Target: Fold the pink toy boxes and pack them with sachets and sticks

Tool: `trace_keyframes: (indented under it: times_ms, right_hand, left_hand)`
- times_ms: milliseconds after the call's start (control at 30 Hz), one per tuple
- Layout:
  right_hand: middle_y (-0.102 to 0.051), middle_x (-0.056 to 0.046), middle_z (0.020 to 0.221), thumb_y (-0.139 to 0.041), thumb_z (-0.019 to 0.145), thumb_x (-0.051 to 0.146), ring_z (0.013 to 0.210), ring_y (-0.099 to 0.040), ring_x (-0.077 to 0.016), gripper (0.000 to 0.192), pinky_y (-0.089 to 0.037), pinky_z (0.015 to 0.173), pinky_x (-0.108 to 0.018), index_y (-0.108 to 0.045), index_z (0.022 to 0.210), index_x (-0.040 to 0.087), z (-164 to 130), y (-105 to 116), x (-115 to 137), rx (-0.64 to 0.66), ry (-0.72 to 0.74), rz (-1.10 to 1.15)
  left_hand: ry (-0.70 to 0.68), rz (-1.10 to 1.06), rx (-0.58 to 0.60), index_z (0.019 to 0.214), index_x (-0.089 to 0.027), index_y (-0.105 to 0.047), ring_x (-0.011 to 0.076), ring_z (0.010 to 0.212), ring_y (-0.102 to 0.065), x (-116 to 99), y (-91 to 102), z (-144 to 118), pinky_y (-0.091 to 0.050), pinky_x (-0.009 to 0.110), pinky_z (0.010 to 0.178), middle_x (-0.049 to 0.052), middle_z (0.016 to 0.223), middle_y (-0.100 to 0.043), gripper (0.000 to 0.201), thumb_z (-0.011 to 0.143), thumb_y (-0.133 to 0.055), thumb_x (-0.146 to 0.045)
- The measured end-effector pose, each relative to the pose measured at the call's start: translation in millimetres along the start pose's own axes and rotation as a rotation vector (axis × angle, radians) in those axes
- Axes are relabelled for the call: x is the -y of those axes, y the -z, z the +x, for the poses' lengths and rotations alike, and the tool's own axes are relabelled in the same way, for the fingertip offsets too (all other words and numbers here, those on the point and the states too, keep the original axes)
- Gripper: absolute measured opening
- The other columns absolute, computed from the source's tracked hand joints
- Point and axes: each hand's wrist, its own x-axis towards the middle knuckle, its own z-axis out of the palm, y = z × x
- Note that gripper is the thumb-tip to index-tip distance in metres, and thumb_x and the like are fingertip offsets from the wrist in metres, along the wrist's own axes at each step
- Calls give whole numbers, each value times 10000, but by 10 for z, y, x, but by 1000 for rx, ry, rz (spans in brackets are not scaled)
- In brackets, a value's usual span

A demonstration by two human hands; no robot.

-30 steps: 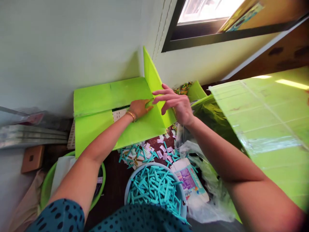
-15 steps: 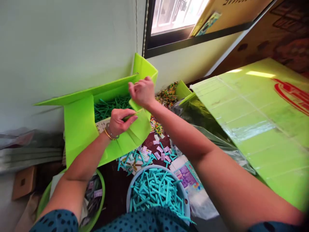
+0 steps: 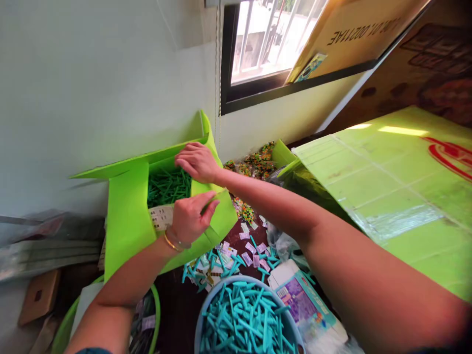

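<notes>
A bright green cardboard box (image 3: 127,216) with raised flaps stands against the wall, holding dark green plastic sticks (image 3: 169,187) and a white printed sheet (image 3: 161,216). My left hand (image 3: 191,216) pinches the edge of the box's front flap between thumb and fingers. Over the right end of the opening lies my right hand (image 3: 199,162), fingers stretched out and nothing visible in them; its palm side is hidden. Below the box, a blue bucket (image 3: 199,319) is filled with turquoise plastic pieces (image 3: 247,319).
Loose turquoise pieces and small printed packets (image 3: 247,258) litter the dark tabletop (image 3: 173,305). A purple-and-white carton (image 3: 306,300) lies beside the bucket. A large green box (image 3: 398,182) takes up the right side. Lower left stands a green-rimmed tub (image 3: 157,314); a window (image 3: 269,44) is above.
My right hand has come away from the raised right-hand flap, moving left and down over the opening, its fingers uncurled. That flap now leans inward. The left hand keeps its pinch.
</notes>
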Motion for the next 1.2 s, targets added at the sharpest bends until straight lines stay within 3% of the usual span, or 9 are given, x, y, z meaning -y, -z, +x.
trace_keyframes:
  times_ms: [133, 433, 633, 767, 867, 967, 1067, 1133, 1200]
  right_hand:
    - [-590, -70, 1456, -292, 1070, 498, 1425, -428, -283, 506, -260, 1227, -533, -639, 1366, 280, -6, 72, -166, -279, -173, -33]
    - [-754, -97, 881, -193, 1076, 585, 926, -653, -238, 749, -237, 1174, -533, -799, 936, 169, 177, 152, -256, -94, -133, -102]
    - [-721, -146, 1083, -195, 1050, 651, 1020, -637, -272, 744, -330, 1044, -485, -738, 1068, 143, 254, -179, -136, -14, 19, -239]
    - [-694, -111, 1187, -219, 1070, 589, 1077, -624, -247, 599, -371, 1006, -413, -647, 1181, 185, 226, -363, -142, 38, 143, -174]
    - [-729, -69, 1150, -200, 1093, 489, 1025, -644, -214, 542, -403, 983, -393, -661, 1195, 222, 141, -321, -208, 66, 215, 0]
    - [-684, -75, 1307, -193, 1090, 426, 1211, -597, -216, 525, -401, 1065, -408, -615, 1350, 251, 107, -232, -336, -156, 98, 142]
    - [-519, -118, 1534, -93, 1086, 389, 1490, -344, -211, 603, -276, 1224, -437, -522, 1474, 216, 158, -305, -513, -542, -256, 214]
    - [-426, -174, 1608, -49, 1078, 340, 1545, -244, -223, 646, -214, 1270, -459, -492, 1491, 117, 191, -528, -607, -516, -388, 275]
    - [-462, -194, 1586, -201, 1076, 313, 1530, -304, -246, 553, -236, 1275, -463, -555, 1429, 78, 186, -869, -657, -282, -330, 340]
  left_hand:
    - [-44, 41, 73, 1139, -214, -748, 165, 755, -766, -78, 52, -8, -580, 270, 672, 57, 991, -822, 288, 1040, -529, -371]
    - [-109, 393, 105, 1313, -172, -670, 249, 742, -674, -406, 185, -91, -479, 417, 686, 104, 903, -768, 330, 1005, -567, -228]
    - [-140, 331, 129, 1215, -249, -709, 229, 753, -669, -420, 172, -64, -445, 439, 739, 57, 849, -755, 261, 983, -598, -205]
    - [26, 402, -13, 1288, -288, -687, 346, 1270, -591, -84, 143, 158, -402, 568, 1085, 131, 1290, -697, 344, 957, -642, -368]
    - [222, 362, -41, 1400, -254, -622, 330, 1438, -474, 400, 193, 422, -324, 553, 1217, 139, 1453, -611, 467, 994, -538, -469]
    - [432, 116, 197, 1426, -213, -603, 275, 1391, -554, 944, 167, 522, -398, 491, 1198, 124, 1419, -661, 567, 1060, -281, -503]
    - [683, -128, 466, 1329, -155, -674, 266, 1234, -679, 1334, -7, 305, -514, 429, 1089, 140, 1211, -769, 683, 1059, -179, -542]
    - [796, -137, 516, 1231, -123, -717, 278, 1089, -737, 1455, -130, 70, -563, 418, 1006, 153, 1073, -799, 666, 1050, -243, -555]
    - [852, -54, 344, 1282, -102, -674, 276, 1048, -744, 1460, -182, -137, -576, 426, 978, 174, 1120, -784, 621, 1055, -281, -526]
